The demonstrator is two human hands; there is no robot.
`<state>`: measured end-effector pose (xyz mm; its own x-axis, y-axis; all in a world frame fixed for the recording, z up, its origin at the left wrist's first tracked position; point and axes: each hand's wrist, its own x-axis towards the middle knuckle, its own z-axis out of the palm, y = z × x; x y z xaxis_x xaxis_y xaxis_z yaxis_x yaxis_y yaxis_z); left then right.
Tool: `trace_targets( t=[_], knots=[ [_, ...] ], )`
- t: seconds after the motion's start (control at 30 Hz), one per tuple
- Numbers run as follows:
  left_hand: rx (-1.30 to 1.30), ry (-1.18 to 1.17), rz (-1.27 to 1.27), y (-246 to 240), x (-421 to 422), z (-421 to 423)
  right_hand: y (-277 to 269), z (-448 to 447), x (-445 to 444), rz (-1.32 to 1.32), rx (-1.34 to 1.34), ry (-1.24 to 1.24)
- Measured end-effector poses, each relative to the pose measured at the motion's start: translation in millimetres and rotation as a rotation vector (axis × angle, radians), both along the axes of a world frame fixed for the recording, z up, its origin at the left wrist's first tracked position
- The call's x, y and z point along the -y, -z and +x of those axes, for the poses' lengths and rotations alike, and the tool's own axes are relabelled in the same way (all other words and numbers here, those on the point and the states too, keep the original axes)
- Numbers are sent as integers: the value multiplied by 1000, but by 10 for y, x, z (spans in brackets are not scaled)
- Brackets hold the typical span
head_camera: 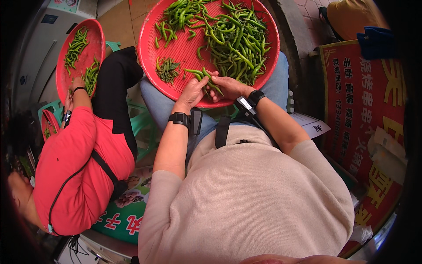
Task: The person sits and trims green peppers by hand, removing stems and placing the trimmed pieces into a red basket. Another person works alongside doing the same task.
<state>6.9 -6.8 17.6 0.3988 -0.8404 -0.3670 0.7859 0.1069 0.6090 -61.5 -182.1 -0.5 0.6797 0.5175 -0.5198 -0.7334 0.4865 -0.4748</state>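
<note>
Over the near rim of a round red perforated plastic basket (184,89), my two hands meet. My left hand (193,91) grips a few green chili peppers (194,71), which stick out past its thumb. My right hand (230,87) pinches at a green chili pepper (215,86) beside it; the fingertips partly hide the contact. A large heap of green chilies with stems (237,43) fills the basket's right side. A smaller pile of green chilies (181,15) lies at the far left. Near my left hand sits a little heap of stems and leaves (168,70).
The basket rests on my lap. To the left, a person in a red top (75,165) handles chilies in another red basket (100,49). Green plastic stools (141,122) stand between us. A red sign with writing (349,99) leans at the right, near a sheet of paper (308,123).
</note>
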Motion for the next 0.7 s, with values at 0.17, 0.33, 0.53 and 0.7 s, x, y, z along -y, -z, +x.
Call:
trace_targets(
  t=[0.17,0.33,0.53,0.7],
  knots=[
    [1,12,44,-3,6,-40,70,14,-4,8,52,-44],
    [-13,-6,52,30,19,-28,142,5,-3,29,80,-35],
    [-63,-47,31,16,18,-11,86,6,-15,32,45,-34],
    [-156,-95,-4,9,-16,12,67,19,-11,-8,24,-36]
  ],
)
